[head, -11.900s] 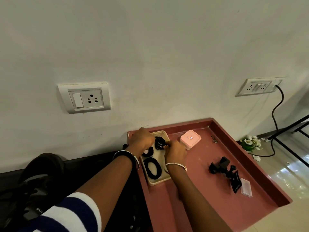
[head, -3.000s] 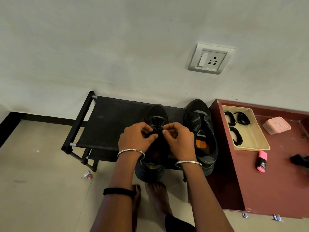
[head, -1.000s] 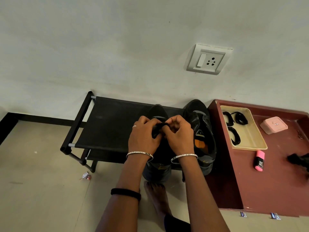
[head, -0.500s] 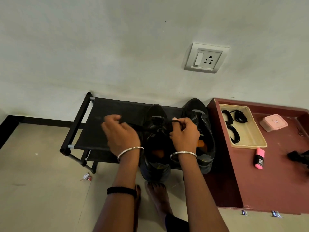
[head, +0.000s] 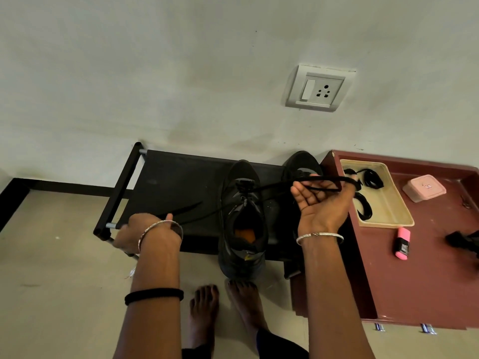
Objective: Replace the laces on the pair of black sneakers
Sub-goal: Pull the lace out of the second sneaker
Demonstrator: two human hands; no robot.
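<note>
Left hand (head: 145, 235) fists one end of the black lace (head: 321, 179) over the rack's (head: 171, 182) left end; right hand (head: 322, 203), palm up, curls round the other. The black sneaker (head: 242, 229) stands mid-rack, partly laced.

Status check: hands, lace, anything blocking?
Left hand grips one lace end, right hand holds the other, stretched apart. Lace runs through middle sneaker's eyelets. Nothing in the way.

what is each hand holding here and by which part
Both hold the black lace threaded through the sneaker: the left hand grips its left end, the right hand its right end, looped over the fingers.
</note>
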